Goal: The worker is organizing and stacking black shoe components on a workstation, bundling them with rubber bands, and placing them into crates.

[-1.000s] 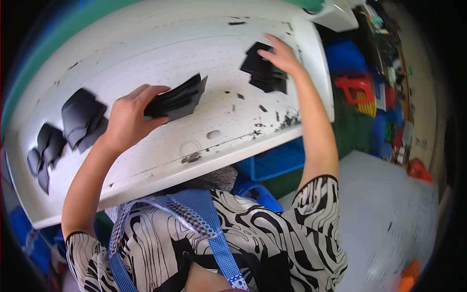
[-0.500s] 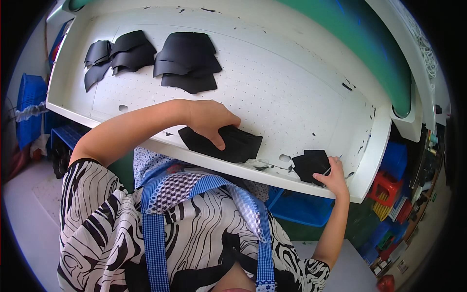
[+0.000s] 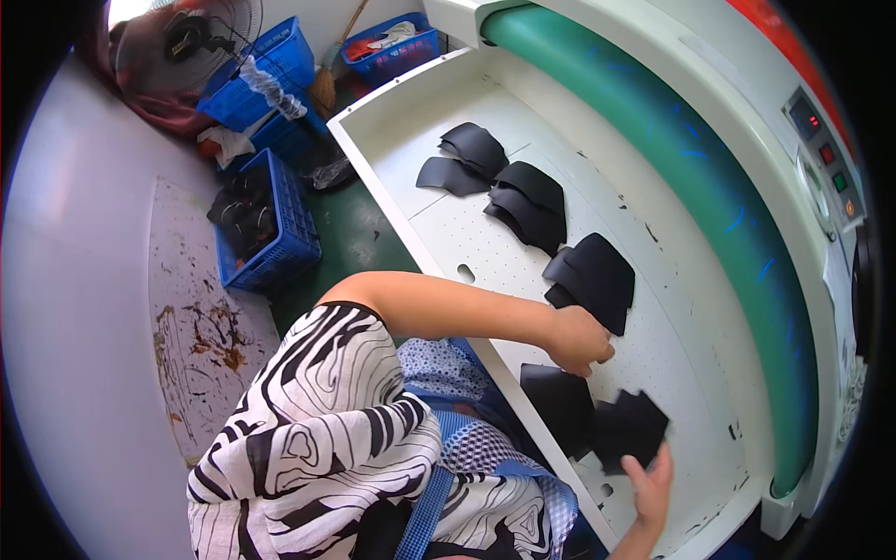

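Observation:
My right hand (image 3: 651, 481) grips a small stack of black sheet pieces (image 3: 633, 427), thumb on top, its outline slightly blurred. That stack is beside a larger stack of black pieces (image 3: 555, 397) along the tray's near edge. Above the larger stack is my left hand (image 3: 579, 341), its fingers curled together; anything in them is hidden. Just beyond it lies a fanned pile of black curved pieces (image 3: 602, 275). Two more black piles, a middle one (image 3: 532, 201) and a far one (image 3: 467, 154), lie farther along the white perforated tray (image 3: 672, 373).
A green roller (image 3: 672, 140) runs along the tray's far side, next to a machine panel (image 3: 826, 154) with buttons. To the left, a blue crate (image 3: 271, 219) holding dark items stands on the floor. More blue crates (image 3: 392, 47) and a fan (image 3: 187, 37) are behind.
The view has swung left. My right hand has brought the small stack over beside the larger one. My left hand has come off the larger stack toward the fanned pile.

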`<action>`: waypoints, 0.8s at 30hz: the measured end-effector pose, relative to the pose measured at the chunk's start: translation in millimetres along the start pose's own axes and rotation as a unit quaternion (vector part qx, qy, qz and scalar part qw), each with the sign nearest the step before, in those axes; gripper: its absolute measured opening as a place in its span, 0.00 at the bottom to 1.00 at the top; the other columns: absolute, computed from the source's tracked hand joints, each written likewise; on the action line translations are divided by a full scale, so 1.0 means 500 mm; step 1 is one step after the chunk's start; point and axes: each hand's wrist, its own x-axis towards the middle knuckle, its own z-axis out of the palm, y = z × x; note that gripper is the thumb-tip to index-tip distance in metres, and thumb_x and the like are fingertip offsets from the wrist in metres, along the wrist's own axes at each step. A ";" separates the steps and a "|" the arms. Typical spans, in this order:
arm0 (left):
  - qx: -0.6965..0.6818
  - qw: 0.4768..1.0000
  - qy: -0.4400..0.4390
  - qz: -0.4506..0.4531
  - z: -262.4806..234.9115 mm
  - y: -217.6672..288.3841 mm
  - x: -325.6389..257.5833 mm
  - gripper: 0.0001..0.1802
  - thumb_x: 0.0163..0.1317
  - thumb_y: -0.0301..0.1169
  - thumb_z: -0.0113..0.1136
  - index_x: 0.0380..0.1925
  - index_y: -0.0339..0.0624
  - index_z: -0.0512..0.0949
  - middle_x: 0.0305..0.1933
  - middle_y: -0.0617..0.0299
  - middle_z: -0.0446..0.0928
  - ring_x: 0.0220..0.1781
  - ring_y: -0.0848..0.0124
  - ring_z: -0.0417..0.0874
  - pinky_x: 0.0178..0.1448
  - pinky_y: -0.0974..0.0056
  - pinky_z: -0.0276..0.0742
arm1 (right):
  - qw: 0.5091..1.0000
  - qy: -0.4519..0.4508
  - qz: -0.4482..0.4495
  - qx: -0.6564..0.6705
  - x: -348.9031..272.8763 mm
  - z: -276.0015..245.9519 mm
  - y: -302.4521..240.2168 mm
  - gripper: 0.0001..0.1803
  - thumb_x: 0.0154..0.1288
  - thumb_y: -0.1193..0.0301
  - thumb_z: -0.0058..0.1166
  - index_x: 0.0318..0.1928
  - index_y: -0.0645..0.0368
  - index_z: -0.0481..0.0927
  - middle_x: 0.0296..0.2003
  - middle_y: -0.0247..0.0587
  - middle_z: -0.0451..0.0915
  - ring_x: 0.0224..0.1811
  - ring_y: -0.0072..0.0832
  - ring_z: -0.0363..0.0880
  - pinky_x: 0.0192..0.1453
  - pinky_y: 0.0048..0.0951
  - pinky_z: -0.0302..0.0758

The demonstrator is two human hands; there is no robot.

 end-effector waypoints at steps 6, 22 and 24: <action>0.016 0.995 -0.011 -0.094 -0.011 -0.028 -0.119 0.21 0.56 0.39 0.60 0.50 0.45 0.75 0.48 0.54 0.76 0.48 0.56 0.80 0.50 0.53 0.76 | 0.952 -0.052 -0.066 -0.296 0.096 0.130 0.039 0.41 0.51 0.77 0.57 0.67 0.67 0.56 0.65 0.58 0.59 0.69 0.51 0.54 0.73 0.43 0.49; -0.315 0.934 -0.013 -0.165 -0.038 -0.111 -0.128 0.23 0.60 0.38 0.60 0.48 0.31 0.71 0.48 0.48 0.77 0.47 0.61 0.81 0.48 0.60 0.79 | 0.867 0.075 -0.238 -0.432 0.516 0.123 -0.089 0.27 0.61 0.63 0.57 0.59 0.59 0.71 0.57 0.46 0.75 0.57 0.41 0.74 0.61 0.38 0.68; -0.476 0.861 0.008 -0.178 -0.036 -0.101 -0.108 0.24 0.61 0.38 0.60 0.49 0.29 0.70 0.52 0.47 0.74 0.50 0.63 0.79 0.47 0.60 0.80 | 0.799 0.081 -0.267 -0.533 0.510 0.130 -0.071 0.26 0.58 0.65 0.59 0.56 0.60 0.73 0.55 0.48 0.75 0.54 0.46 0.74 0.59 0.40 0.70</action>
